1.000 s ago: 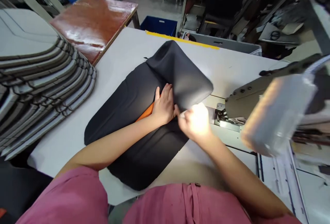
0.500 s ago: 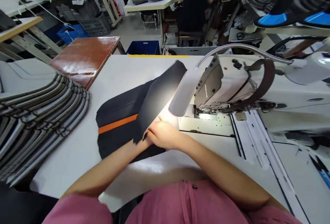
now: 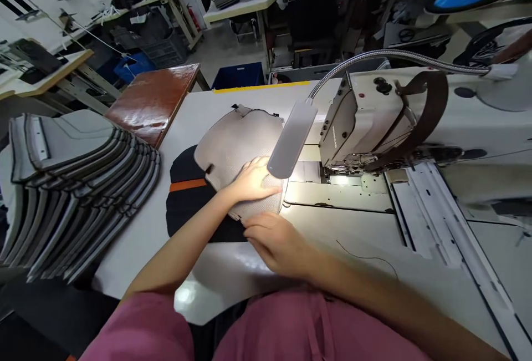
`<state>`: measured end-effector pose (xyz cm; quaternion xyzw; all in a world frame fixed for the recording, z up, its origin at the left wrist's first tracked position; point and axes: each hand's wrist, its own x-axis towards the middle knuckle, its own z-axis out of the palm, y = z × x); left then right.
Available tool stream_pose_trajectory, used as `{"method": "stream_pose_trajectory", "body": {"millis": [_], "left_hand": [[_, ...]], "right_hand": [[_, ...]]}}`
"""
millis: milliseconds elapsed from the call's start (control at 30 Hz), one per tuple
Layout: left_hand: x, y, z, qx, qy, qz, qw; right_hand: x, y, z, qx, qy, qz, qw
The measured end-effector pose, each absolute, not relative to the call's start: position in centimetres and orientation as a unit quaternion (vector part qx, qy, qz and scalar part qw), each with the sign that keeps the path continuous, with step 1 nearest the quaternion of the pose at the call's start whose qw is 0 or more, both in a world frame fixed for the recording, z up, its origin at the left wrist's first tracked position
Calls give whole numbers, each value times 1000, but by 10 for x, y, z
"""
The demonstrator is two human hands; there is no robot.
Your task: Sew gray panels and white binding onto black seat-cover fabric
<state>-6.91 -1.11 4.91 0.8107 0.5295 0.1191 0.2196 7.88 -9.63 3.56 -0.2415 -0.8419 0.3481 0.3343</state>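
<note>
A light grey mesh fabric panel (image 3: 224,139) with small dark tabs on its edge lies under my hands. My left hand (image 3: 254,181) rests on it, fingers stretched out and flat. At the panel's near edge, my right hand (image 3: 280,242) has its fingers curled in a pinch by the corner; what sits between the fingertips is hidden. Beneath the mesh panel lies a black fabric piece with an orange stripe (image 3: 187,185), partly covered. The sewing machine (image 3: 341,122) stands to the right of the panel, with its lamp (image 3: 293,139) over the panel's right side.
A tall stack of grey-edged panels (image 3: 83,183) stands on the left. A loose thread (image 3: 368,257) lies on the white table (image 3: 224,272). Behind are a brown wooden stool (image 3: 153,95), a blue bin (image 3: 238,75) and a seated person (image 3: 318,6).
The folded black piece no longer shows on top; the light mesh panel faces up instead. My left hand has moved up onto it, and my right hand has moved down toward the near edge.
</note>
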Motion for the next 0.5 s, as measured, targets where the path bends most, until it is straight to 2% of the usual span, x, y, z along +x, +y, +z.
{"method": "stream_pose_trajectory", "body": {"millis": [67,133,233,367,500], "left_hand": [[-75,-7,32,813,527,145,202],[-77,-10,24,809,528,174,192],[-80,-14,24,803,516,218,202],[-82,-14,29,791,508,255,227],[-70,-16,28,766,561,251,189]], "right_hand": [[105,-100,33,-338,-714,489,371],[121,-97,32,-442,-499,657,353],[122,-87,35,-410,-254,827,287],[97,-86,40,-314,-227,872,301],[81,-99,32,-346,-310,820,334]]}}
